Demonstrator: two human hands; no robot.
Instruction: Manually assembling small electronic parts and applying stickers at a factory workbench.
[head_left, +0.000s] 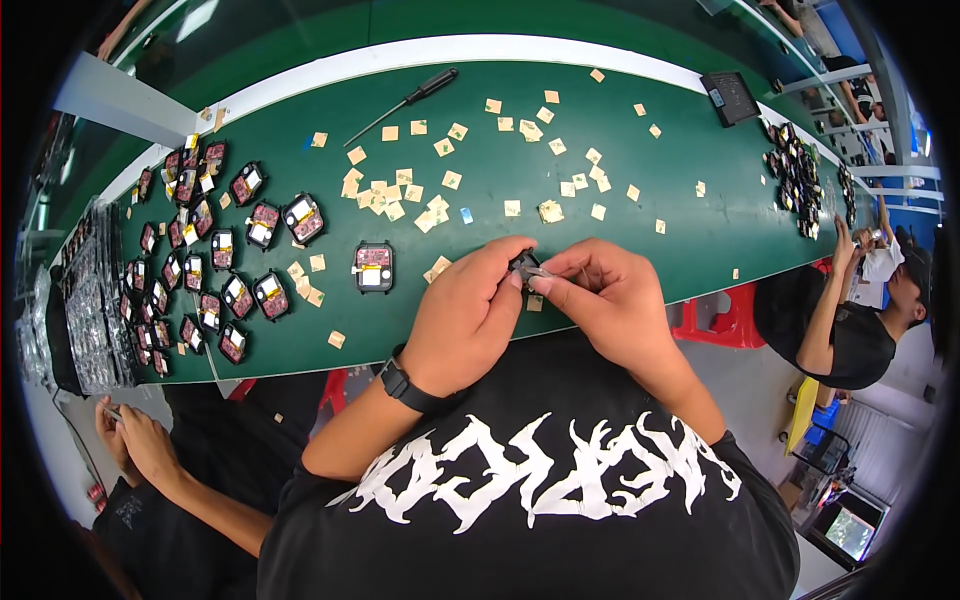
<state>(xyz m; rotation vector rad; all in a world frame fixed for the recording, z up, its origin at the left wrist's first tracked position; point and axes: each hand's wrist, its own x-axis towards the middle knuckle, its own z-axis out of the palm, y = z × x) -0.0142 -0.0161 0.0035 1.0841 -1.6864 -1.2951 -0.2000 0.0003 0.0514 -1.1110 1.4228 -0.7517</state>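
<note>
My left hand [468,312], with a black watch strap at its wrist, grips a small black watch case [522,261] at the table's near edge. My right hand [612,298] meets it there, thumb and fingertips pinched on a thin pale piece [541,272] against the case. Fingers cover most of both, so the piece's kind does not show. Left of my hands an open watch case [373,268] lies alone, with a white part and a red circuit board inside. More such open watch cases [264,223] are grouped farther left.
Small tan paper squares [512,208] are scattered over the green table [690,240]. A black-handled screwdriver [430,87] lies at the back. Far right are a black tray [731,99] and a heap of dark parts [795,180]. Other people work at both sides; one person's hands [140,445] show lower left.
</note>
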